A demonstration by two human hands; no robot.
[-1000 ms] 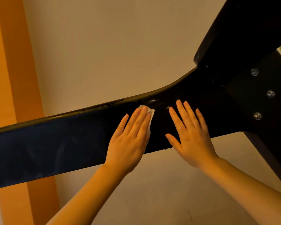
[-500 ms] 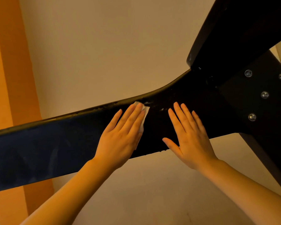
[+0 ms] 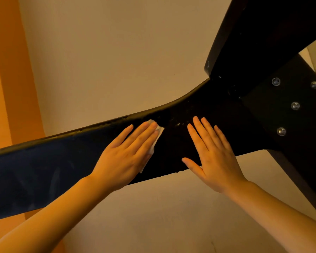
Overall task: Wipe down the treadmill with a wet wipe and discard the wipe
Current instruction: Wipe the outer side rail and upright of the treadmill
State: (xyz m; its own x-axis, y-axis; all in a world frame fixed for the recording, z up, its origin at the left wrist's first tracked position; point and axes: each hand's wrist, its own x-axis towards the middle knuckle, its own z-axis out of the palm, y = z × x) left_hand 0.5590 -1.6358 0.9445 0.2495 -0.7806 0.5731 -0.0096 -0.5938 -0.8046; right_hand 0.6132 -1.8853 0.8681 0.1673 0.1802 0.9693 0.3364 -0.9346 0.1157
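Two hands lie flat on the dark side rail (image 3: 44,170) of the treadmill, which serves as the landmark for all positions below. At the left end of the rail, an orange wall strip (image 3: 13,70) stands behind it. Near the middle of the rail, the left hand (image 3: 124,156) presses with straight fingers on the wet wipe (image 3: 156,137); the wipe lies between palm and rail, and only its white edge shows along the right side of the hand. Just right of the wipe, apart from it, the right hand (image 3: 212,154) rests flat with spread, straight fingers and holds nothing. At the right end of the rail, a black bracket (image 3: 274,110) joins it, fastened by round bolts (image 3: 281,131).

The wiping step appears to be in hand; discarding is not yet done. The next move likely calls for steady palm pressure while the wipe slides along the rail. The right hand can brace the rail. A loose wipe edge could fold under.
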